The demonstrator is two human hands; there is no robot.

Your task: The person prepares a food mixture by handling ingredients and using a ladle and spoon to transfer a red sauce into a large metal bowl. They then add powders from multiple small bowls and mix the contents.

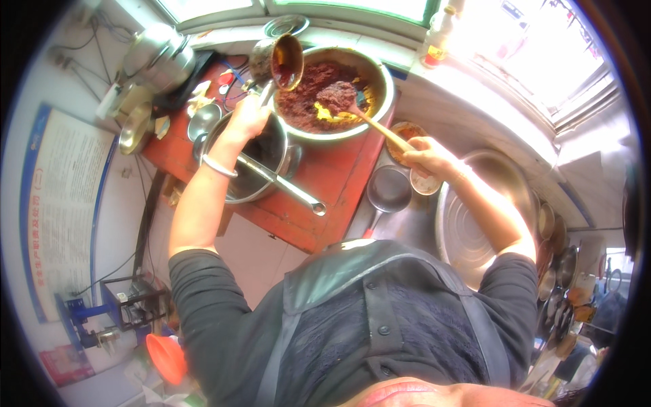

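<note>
My left hand grips the handle of a metal saucepan, tilted so that its mouth faces the wide metal basin. Dark red residue coats the saucepan's inside. In my right hand is a wooden spatula, its far end in the basin under a lump of dark red paste. Yellow oil pools around that lump. Below my left forearm stands a deep metal pot with dark contents, and a long-handled metal ladle lies across its rim.
The basin and pot stand on a red wooden table. Right of it are a small frying pan, a small bowl and a large round metal pan. A pressure cooker stands back left; a bottle is on the windowsill.
</note>
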